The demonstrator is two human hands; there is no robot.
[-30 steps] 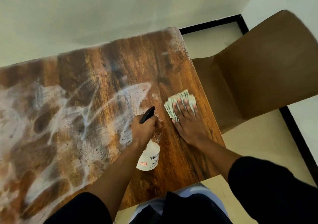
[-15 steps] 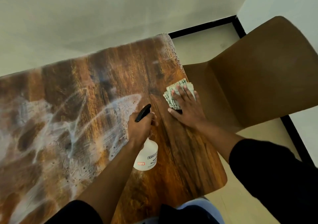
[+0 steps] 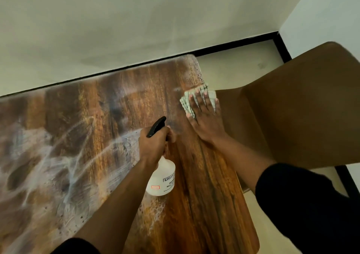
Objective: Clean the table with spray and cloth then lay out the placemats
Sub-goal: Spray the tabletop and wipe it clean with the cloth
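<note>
Head view: the wooden table (image 3: 204, 205) runs from the left edge of the picture toward its far right corner, set against a pale wall (image 3: 136, 19). Its left and middle parts are streaked with whitish smears (image 3: 48, 156) of wet spray, while the strip along the right edge looks darker and bare of streaks. Near the middle of the table's right half, the left hand (image 3: 153, 146) is curled round the neck of a white spray bottle (image 3: 162, 179), whose black trigger head (image 3: 155, 127) sticks up past the knuckles and points toward the far edge. The bottle's body hangs below the hand, tilted, with a printed label facing right; whether its base touches the table cannot be told. Farther right, close to the far right corner and at the right edge, the right hand (image 3: 206, 119) lies flat with fingers straight and spread, pressing a folded pale checked cloth (image 3: 188, 101) onto the wood. The cloth shows under and past the fingertips. Beyond the right edge stands a brown chair (image 3: 292, 117), its seat just beside the table. Both arms wear dark sleeves (image 3: 303, 205).
</note>
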